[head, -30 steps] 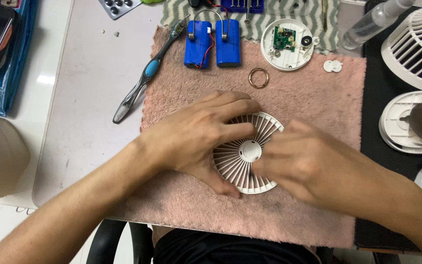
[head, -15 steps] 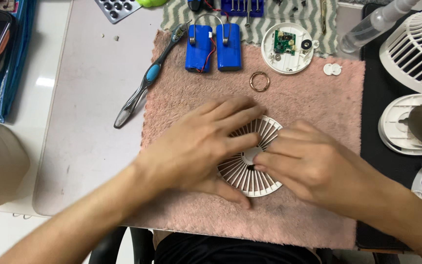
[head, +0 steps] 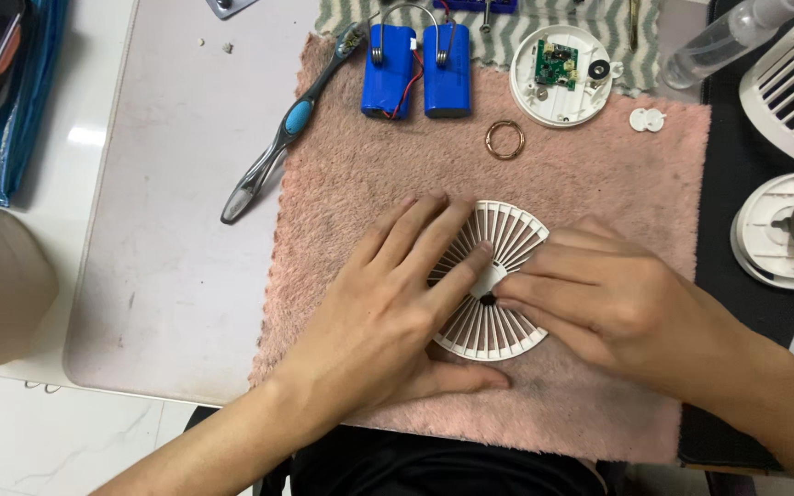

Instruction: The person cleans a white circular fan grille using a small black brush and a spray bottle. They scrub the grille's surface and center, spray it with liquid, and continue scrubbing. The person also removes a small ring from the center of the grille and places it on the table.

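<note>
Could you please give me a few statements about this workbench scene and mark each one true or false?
1. Both hands rest on the white fan grille. True: the left hand and right hand press on it.
2. The fan grille lies on the bare table. False: it lies on the pink towel.
3. Two blue battery cells lie side by side at the towel's far edge. True.
4. The toothbrush is in the left hand. False: it lies untouched, partly on the table.
5. The copper ring sits on top of the grille. False: it lies apart on the towel, near the round white base with a circuit board.
</note>
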